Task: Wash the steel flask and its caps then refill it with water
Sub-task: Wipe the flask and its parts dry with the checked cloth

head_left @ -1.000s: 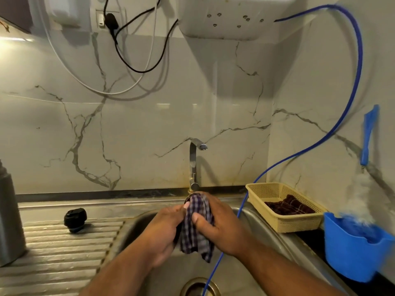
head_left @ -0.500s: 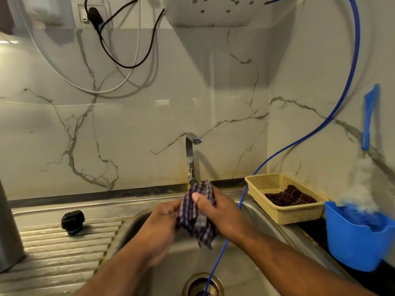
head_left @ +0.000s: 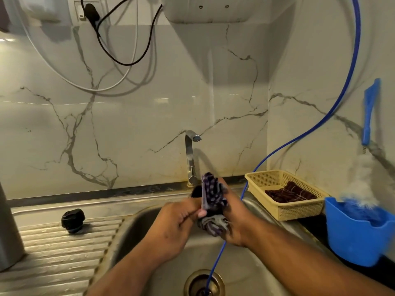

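Head view.
- Sink basin: left hand and right hand above it, both clenched on a bunched checked cloth. Blue hose ends in the drain.
- Drainboard: steel flask upright at the left edge, black cap near it.
- Yellow basket: brown cloth.
- Blue tub: bottle brush.

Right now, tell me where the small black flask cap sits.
Head view: the small black flask cap stands on the ribbed steel draining board, left of the sink basin.

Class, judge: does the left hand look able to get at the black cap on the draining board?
Probably yes: bare draining board lies between the left hand and the black cap. But that hand grips the checked cloth and must let go first.
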